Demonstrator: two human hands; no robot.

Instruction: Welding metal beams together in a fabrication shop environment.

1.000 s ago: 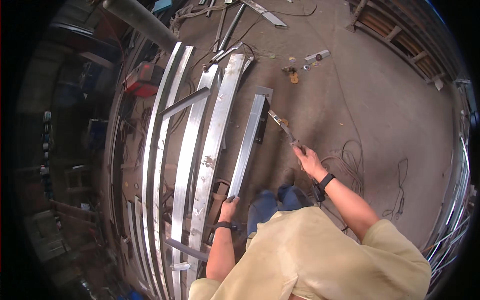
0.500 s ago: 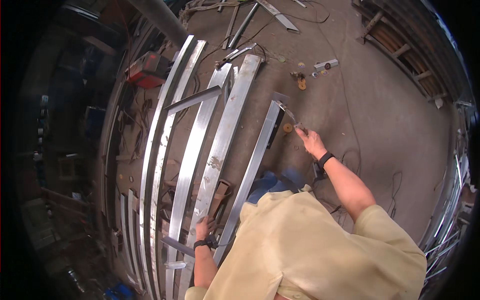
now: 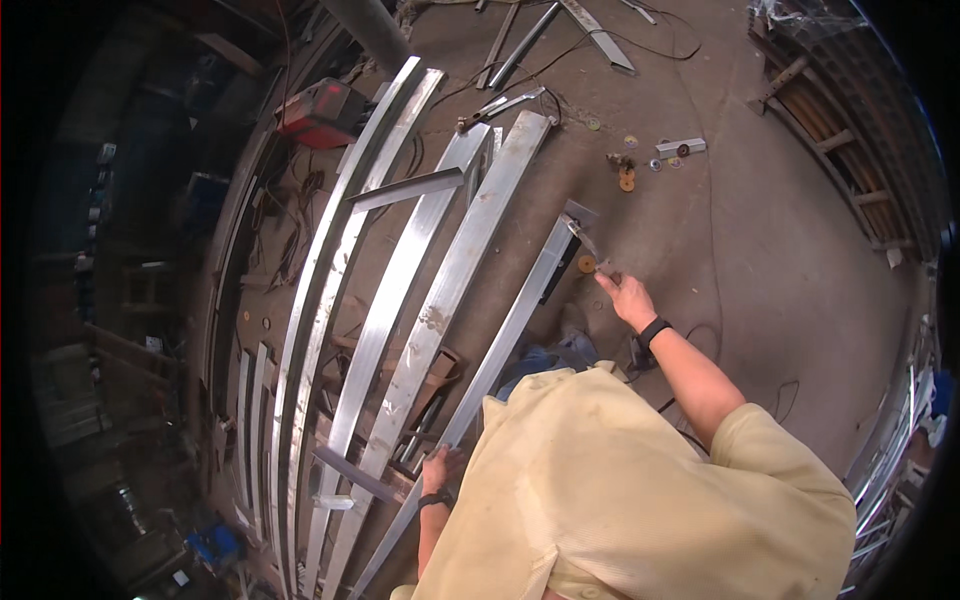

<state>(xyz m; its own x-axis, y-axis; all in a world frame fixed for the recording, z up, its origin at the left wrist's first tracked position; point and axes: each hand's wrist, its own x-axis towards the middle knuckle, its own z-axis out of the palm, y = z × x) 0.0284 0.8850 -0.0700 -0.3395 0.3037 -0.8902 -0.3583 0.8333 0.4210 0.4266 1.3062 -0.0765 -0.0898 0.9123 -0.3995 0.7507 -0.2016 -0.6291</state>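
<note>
My right hand (image 3: pixel 628 300) is closed around the near end of a slim metal tool (image 3: pixel 586 240), whose kind I cannot make out. Its far end touches the top of a long grey metal bar (image 3: pixel 515 315), where a dark flat plate (image 3: pixel 586 214) sits at the end. A dark strip (image 3: pixel 557 272) runs along that bar's right side. Lower down, my left hand (image 3: pixel 437 468) grips the same bar, its fingers partly hidden. To the left lie several long silvery metal bars (image 3: pixel 440 300), side by side, with an angle piece (image 3: pixel 410 188) laid across them.
A red and dark machine (image 3: pixel 322 113) stands at the upper left. Orange discs (image 3: pixel 627 180) and a short metal piece (image 3: pixel 682 148) lie on the floor. A cable (image 3: pixel 712 230) crosses the floor on the right. Wooden framing (image 3: pixel 825 145) stands at the upper right.
My left hand has moved from the neighbouring wide bar to the narrow bar on its right. The right hand still holds the tool at the bar's far end. The whole view has shifted slightly.
</note>
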